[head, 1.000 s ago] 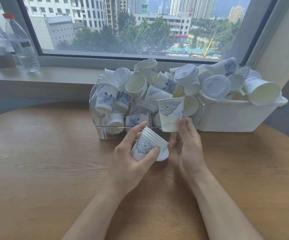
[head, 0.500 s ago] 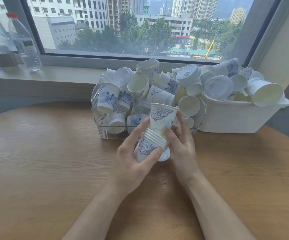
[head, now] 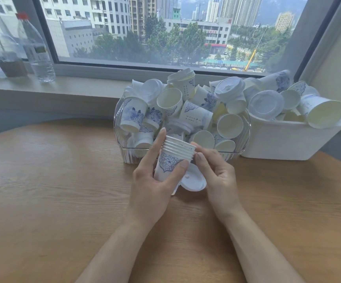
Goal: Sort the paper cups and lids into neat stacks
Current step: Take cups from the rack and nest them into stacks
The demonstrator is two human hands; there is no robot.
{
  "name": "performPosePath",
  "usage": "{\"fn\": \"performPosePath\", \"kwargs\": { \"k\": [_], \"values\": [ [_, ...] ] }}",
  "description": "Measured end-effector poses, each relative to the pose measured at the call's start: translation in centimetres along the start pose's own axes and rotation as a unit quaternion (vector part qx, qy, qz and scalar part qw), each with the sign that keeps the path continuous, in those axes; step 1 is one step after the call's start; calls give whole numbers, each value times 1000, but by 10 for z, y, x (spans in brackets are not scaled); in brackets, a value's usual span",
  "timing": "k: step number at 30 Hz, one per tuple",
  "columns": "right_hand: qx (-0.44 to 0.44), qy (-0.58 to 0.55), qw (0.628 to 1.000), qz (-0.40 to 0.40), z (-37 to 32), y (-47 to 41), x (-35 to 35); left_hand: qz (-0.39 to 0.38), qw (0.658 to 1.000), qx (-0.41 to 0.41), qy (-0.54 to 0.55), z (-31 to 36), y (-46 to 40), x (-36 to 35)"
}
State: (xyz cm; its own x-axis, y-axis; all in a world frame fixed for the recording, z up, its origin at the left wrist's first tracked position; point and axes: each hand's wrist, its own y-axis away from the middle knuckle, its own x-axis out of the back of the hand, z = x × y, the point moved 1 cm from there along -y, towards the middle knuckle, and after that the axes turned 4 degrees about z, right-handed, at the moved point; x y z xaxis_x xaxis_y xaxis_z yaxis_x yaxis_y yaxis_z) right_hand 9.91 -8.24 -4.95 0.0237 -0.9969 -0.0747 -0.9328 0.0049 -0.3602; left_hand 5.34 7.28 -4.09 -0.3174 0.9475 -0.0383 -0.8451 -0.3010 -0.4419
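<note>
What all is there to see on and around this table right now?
Nested cup stack: one, white with blue pattern, held above the table.
Lid: one, white, under the stack, between the hands.
Clear basket: one, see-through, middle of the table, heaped with loose cups and lids.
White bin: one, right of the basket, also heaped with cups and lids.
Table: one, light wood.
Water bottle: one, clear with red cap, left on the windowsill.
Window: one, city view behind.
Left hand: wrapped around the stack.
Right hand: fingertips at the stack's rims.
</note>
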Motion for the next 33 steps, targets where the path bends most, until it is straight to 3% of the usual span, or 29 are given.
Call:
{"fn": "performPosePath", "kwargs": {
  "k": [9, 14, 23, 33],
  "values": [
    [32, 78, 996, -36, -5, 8, -11, 43, 999, -11, -28, -2, -4, 8],
    [77, 159, 984, 2, -16, -12, -11, 118, 989, -23, -91, -8, -10, 18],
    [175, 407, 896, -12, -56, -100, -36, 153, 980, -16, -125, -16, -17, 29],
    [155, 483, 861, -40, -53, -134, -72, 156, 980, -10, -126, -15, -19, 34]
  ]
}}
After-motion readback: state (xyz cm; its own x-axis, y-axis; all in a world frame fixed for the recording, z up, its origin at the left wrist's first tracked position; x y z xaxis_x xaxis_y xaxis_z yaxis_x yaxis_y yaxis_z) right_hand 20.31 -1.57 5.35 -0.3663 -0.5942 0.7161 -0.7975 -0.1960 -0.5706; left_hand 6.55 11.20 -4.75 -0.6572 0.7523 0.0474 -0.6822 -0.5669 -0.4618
